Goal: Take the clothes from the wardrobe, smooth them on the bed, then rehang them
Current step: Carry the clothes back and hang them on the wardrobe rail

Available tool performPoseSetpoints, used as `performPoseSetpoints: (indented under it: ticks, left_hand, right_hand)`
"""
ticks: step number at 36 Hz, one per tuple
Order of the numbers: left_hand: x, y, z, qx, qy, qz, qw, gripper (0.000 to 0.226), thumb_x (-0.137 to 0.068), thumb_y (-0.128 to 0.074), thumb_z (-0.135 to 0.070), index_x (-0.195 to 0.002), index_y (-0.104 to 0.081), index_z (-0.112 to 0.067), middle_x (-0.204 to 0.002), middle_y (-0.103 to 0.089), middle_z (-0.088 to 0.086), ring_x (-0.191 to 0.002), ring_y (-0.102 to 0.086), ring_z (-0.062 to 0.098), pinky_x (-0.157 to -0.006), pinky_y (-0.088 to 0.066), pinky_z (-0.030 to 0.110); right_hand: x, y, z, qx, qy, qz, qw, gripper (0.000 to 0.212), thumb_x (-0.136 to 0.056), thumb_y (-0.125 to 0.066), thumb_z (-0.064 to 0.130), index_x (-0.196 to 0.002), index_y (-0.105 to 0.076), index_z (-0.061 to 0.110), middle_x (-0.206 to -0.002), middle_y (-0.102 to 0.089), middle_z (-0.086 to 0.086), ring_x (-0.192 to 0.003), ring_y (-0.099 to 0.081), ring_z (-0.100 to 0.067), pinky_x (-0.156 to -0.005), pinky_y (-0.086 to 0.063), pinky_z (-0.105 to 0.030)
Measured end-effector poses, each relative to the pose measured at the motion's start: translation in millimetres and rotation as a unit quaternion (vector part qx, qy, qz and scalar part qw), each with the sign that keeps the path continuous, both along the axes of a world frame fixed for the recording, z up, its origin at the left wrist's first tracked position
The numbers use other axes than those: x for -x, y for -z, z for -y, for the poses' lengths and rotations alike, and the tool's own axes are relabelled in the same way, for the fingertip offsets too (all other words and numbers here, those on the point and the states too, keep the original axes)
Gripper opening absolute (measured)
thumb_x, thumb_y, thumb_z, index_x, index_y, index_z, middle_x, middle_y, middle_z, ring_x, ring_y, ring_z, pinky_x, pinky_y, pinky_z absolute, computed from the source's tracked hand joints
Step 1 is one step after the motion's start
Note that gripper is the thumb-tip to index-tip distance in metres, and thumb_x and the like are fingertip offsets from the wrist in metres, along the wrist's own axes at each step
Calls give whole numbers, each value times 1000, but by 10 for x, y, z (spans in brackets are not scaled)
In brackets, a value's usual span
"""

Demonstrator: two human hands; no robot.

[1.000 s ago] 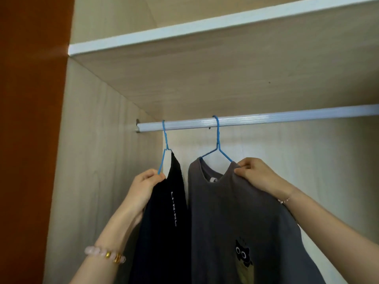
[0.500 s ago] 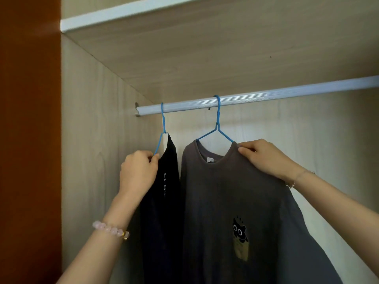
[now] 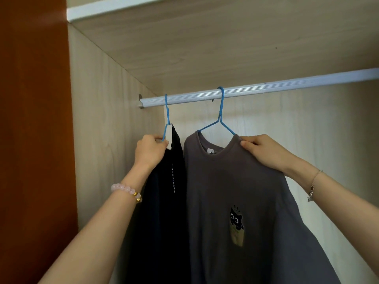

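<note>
- Inside the wardrobe (image 3: pixel 114 140), under the shelf (image 3: pixel 205 48): two garments hung from the rail (image 3: pixel 287 85), both hooks over it.
- Near the rail's left end, on the left hanger (image 3: pixel 166 111): black top (image 3: pixel 164 201), turned edge-on, white lettering down its side.
- Further right along the rail, on the right hanger (image 3: pixel 221 111): grey shirt (image 3: pixel 235 181), front facing out, cartoon cat print on the chest, just beside the black top.
- Below the rail's left end: left hand (image 3: pixel 150 150), fingers curled round the left hanger's wire at the black top's shoulder.
- Below the rail, right of the right hanger's hook: right hand (image 3: pixel 264 152), thumb and fingers pinching the grey shirt's shoulder by the collar.
- Lower still, on the wrists: bead bracelet (image 3: pixel 127 191) on the left, thin chain (image 3: pixel 313 185) on the right.
- Left of the rail's end, past the side wall: orange panel (image 3: pixel 34 140).
</note>
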State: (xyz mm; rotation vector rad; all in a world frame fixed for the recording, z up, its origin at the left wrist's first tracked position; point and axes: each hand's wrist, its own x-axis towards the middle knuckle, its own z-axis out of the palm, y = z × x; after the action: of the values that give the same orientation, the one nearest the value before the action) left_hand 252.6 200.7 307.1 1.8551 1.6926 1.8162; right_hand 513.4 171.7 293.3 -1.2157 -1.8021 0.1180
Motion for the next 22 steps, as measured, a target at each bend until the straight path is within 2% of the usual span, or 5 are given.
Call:
performPoseSetpoints:
  ticks: [5,11,16,19,22]
  left_hand:
    - [-43,117,38,-15,-23,-19,999,31,-92,-54,-21,-121,-63,-13,-117,-66,13,-112,-58,31,-95,-45,33]
    - [-47,320,241,-69,-13,-5,998,34,-93,-55,-23,-123,-58,-10,-106,-67,9,-108,-60,28,-91,-44,32]
    - [-47,891,556,-100,25,19,994,33,-90,-60,-20,-122,-57,-14,-107,-59,-6,-98,-54,8,-83,-40,19]
    - [-64,1491,704,-60,60,52,995,27,-91,-59,-16,-118,-58,-14,-105,-62,-6,-95,-59,9,-76,-45,10]
    - [-98,2267,850,30,95,134,986,30,-93,-57,-14,-123,-58,-13,-110,-64,-6,-96,-61,7,-86,-50,13]
  right_hand:
    - [-10,113,69,24,-13,-51,998,36,-100,-37,20,-109,-68,4,-106,-70,-14,-96,-67,-29,-87,-52,-35]
    - [-106,347,286,38,-33,-131,990,30,-97,-43,17,-104,-72,14,-101,-73,-3,-92,-68,-17,-87,-52,-30]
    - [-124,972,518,29,-49,-253,966,14,-91,-57,17,-85,-66,27,-85,-69,14,-66,-66,6,-62,-53,-10]
    - [-68,1594,582,52,-33,-301,952,11,-88,-62,23,-100,-62,23,-89,-66,11,-80,-63,-1,-73,-52,-22]
    - [-44,2268,708,124,-32,-344,930,27,-86,-64,30,-111,-56,23,-97,-63,13,-90,-60,-5,-82,-47,-29]
